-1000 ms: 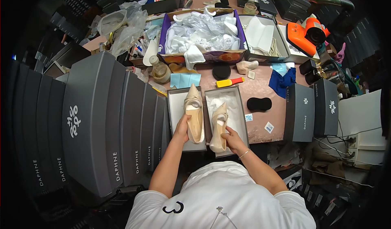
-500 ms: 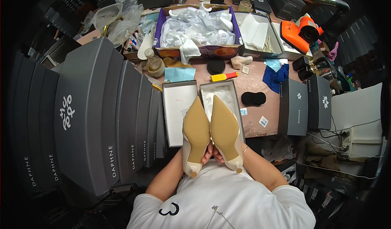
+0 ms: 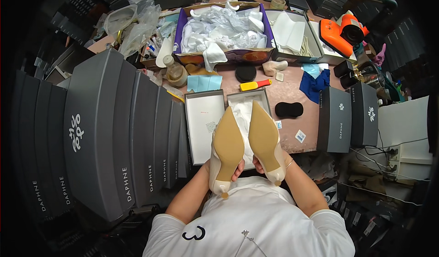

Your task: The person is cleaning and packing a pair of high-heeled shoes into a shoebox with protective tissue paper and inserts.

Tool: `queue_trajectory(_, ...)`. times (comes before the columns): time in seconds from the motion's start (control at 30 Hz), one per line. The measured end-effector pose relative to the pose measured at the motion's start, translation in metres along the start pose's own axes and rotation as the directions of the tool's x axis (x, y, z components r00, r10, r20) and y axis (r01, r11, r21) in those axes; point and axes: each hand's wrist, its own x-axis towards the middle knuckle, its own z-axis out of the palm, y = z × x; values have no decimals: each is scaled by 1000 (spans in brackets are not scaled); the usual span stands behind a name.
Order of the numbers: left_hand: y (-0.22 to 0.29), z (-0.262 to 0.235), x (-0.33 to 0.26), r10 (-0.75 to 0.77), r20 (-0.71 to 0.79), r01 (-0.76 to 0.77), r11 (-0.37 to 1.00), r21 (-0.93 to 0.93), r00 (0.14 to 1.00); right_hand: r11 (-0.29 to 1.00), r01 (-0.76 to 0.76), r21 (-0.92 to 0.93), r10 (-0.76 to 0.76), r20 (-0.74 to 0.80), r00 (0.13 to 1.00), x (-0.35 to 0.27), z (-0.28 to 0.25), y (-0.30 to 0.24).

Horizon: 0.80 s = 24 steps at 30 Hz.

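Two cream high-heeled shoes with pointed toes are held up side by side, tan soles facing me and toes pointing away. My left hand (image 3: 238, 170) grips the left shoe (image 3: 228, 140); its fingertips show at the inner edge of the sole. The right shoe (image 3: 265, 138) is in my right hand (image 3: 258, 166), whose fingers also show along the inner edge. Most of both hands is hidden behind the shoes. Beyond them lies an open shoebox (image 3: 260, 95) with white tissue paper (image 3: 240, 106) in it. Its pale-lined lid (image 3: 203, 120) rests beside it on the left.
Grey shoeboxes (image 3: 93, 129) stand in a row at left; two more (image 3: 336, 124) stand at right. On the pink table lie a black sponge (image 3: 289, 110), a yellow-red tool (image 3: 255, 84) and a blue cloth (image 3: 315, 85). Farther back are a purple box (image 3: 270, 33) of tissue and an orange device (image 3: 336, 37).
The two shoes have moved apart, opening a gap between them, and my hands have separated with them. The whole view has shifted slightly.
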Motion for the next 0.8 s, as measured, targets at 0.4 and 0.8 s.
queue_trajectory(0.4, -7, -21, -5, 220, -200, -272, 917, -291, 955, 567, 343, -749, -621, -115, 776, 5, 60, 20)
queue_trajectory(0.8, -12, 14, -30, 556, -428, -595, 802, 50, 713, 493, 463, -737, -593, 104, 798, 13, 121, 70)
